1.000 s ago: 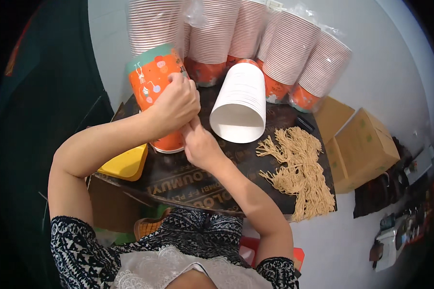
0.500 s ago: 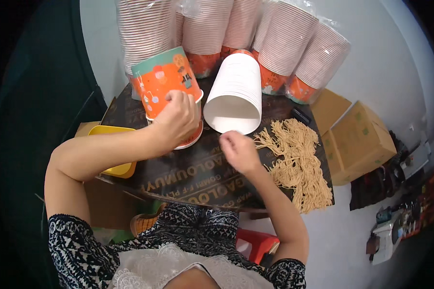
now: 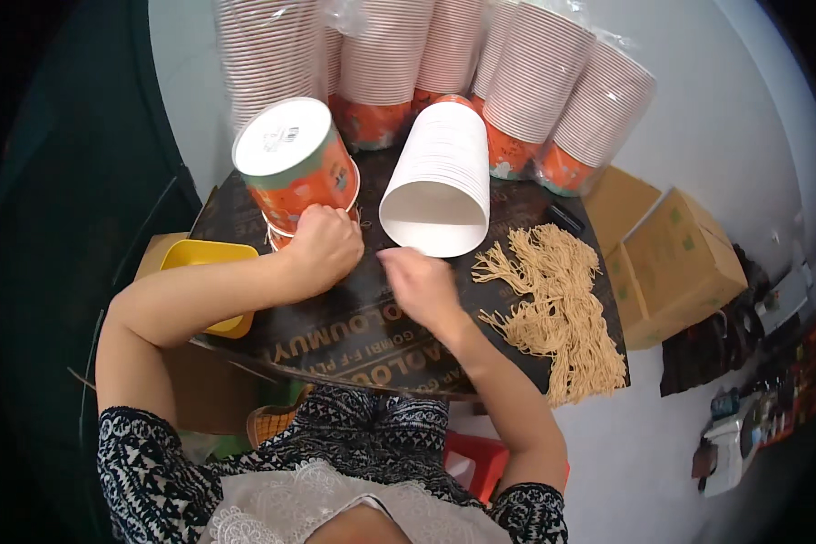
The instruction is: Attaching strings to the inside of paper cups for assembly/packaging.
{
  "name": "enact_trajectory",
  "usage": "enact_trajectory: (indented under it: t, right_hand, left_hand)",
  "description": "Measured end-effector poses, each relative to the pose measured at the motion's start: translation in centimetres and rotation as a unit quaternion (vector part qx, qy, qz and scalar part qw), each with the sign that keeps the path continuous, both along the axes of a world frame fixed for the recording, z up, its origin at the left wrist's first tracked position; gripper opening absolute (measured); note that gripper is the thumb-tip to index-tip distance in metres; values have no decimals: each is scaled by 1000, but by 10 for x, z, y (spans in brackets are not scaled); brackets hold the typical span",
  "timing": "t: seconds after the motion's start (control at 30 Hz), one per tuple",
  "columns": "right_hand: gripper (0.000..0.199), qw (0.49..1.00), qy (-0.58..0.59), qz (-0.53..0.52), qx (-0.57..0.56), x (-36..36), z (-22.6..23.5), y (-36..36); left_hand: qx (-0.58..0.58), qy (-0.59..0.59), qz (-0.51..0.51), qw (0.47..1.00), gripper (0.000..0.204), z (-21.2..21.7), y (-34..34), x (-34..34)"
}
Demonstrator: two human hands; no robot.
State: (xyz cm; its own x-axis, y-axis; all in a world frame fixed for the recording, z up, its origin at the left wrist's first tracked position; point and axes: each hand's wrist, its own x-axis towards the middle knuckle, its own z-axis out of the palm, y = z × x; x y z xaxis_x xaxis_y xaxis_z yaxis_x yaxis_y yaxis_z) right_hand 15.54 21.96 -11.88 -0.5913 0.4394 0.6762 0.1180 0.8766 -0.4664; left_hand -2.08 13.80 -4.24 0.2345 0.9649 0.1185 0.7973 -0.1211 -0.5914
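An orange and green paper bucket (image 3: 301, 186) stands upside down, its white base up, over another bucket (image 3: 281, 241) of which only a strip shows below it. My left hand (image 3: 325, 247) is closed at the near right of its rim; the fingertips are hidden. My right hand (image 3: 422, 288) is just to the right, fingers drawn together and somewhat blurred; whatever they hold, if anything, cannot be made out. Beyond it a nested stack of white-lined paper buckets (image 3: 437, 181) lies on its side, open mouth facing me.
Tall plastic-wrapped stacks of paper buckets (image 3: 539, 77) line the back of the dark table (image 3: 335, 340). A bundle of tan cords (image 3: 562, 308) lies at the right, near a small black object (image 3: 565, 218). A yellow tray (image 3: 210, 254) is at the left; cardboard boxes (image 3: 680, 263) stand beyond the right edge.
The orange bucket has gone from tilted to upside down, moving left with its base turned up. My left hand has lowered slightly; my right hand has shifted left.
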Motion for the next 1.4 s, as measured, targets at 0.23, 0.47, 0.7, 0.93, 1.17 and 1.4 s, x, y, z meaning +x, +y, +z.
enact_trajectory:
  t: [0.23, 0.47, 0.7, 0.93, 1.17, 1.4]
  right_hand:
    - [20, 946, 118, -294, 68, 54, 28, 49]
    - [22, 955, 78, -281, 50, 54, 10, 75]
    - [19, 942, 109, -302, 94, 52, 4, 76]
    - [15, 942, 53, -323, 69, 57, 7, 74]
    - [14, 941, 39, -331, 51, 51, -3, 68]
    - [6, 946, 43, -322, -11, 61, 6, 51]
  left_hand:
    - [186, -468, -55, 862, 32, -33, 43, 8]
    - [219, -596, -7, 773, 18, -29, 78, 7]
    - [192, -584, 16, 788, 19, -32, 69, 1]
    - [106, -506, -154, 842, 18, -38, 30, -12]
    - [55, -394, -272, 876, 20, -33, -3, -39]
    - [-4, -374, -262, 890, 26, 11, -53, -43]
